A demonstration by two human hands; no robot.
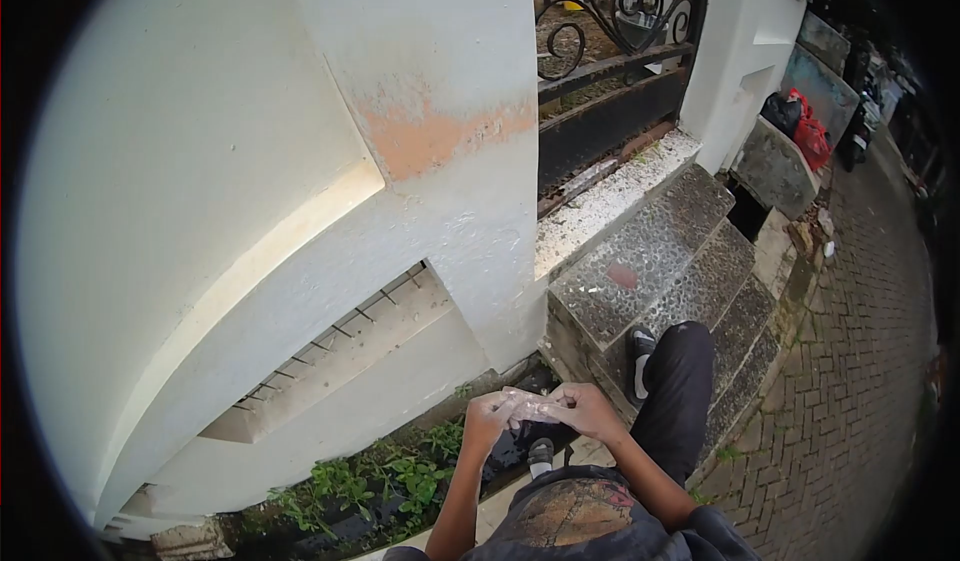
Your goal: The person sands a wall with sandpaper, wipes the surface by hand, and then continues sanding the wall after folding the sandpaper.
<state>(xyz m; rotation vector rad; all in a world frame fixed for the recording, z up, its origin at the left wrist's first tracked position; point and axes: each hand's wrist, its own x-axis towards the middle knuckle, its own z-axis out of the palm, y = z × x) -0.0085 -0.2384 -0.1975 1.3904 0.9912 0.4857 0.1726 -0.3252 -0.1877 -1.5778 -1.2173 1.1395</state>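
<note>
Both hands are in front of my body, low in the head view. Between them is a small, pale, dusty sheet [532, 406], which looks like sandpaper. My left hand [487, 411] pinches its left end, and my right hand [588, 410] grips the right end with thumb and fingers. White dust coats the fingers. Beyond the hands rises a white wall pillar [470, 231], with a worn orange-brown patch [430, 133] where the paint is gone. The hands are apart from the wall. The sheet's underside is hidden.
Pebbled steps [650, 271] lead up to a black iron gate [615, 101]; one foot rests on them. Green weeds [370, 486] grow in a dark ditch along the wall's base. A paved lane [840, 361] runs along the right, with red and black bags [805, 126] farther up.
</note>
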